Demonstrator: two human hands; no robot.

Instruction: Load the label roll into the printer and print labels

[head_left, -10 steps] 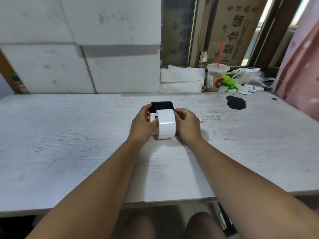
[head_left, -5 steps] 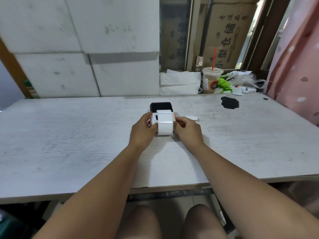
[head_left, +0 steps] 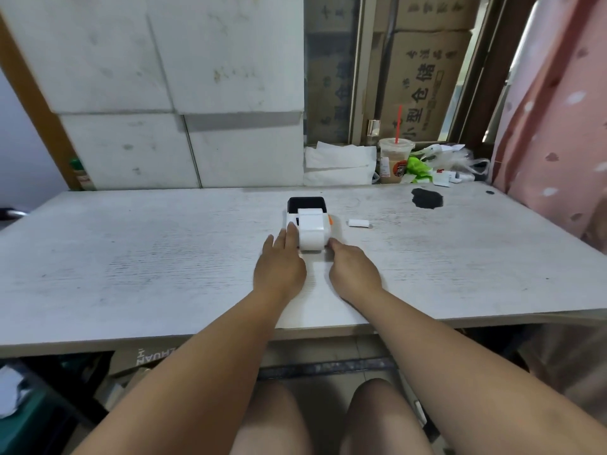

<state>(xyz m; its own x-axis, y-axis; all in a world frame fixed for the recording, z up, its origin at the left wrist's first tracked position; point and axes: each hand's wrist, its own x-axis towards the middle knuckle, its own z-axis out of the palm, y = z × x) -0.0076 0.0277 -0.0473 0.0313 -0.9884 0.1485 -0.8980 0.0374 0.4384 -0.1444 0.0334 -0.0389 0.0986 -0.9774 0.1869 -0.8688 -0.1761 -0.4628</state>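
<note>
1. Printer (head_left: 290, 221), lid up, mid-table (head_left: 164, 257); label roll (head_left: 311, 234) sits at its front.
2. Left hand (head_left: 279, 267) open, fingers touching printer; right hand (head_left: 353, 272) loosely curled, fingertips at roll.
3. Risk: unseated roll tips out, jams feed.

Two bare forearms enter from the bottom edge, no sleeves, watch, bracelet or rings visible on either; the left hand (head_left: 279, 267) and right hand (head_left: 353, 272) are ungloved, fingers slim, nails too small to make out. Below the table edge two bare knees and upper thighs show, with no garment hem in view. No clothing of any kind can be seen on the parts of the person that show.
</note>
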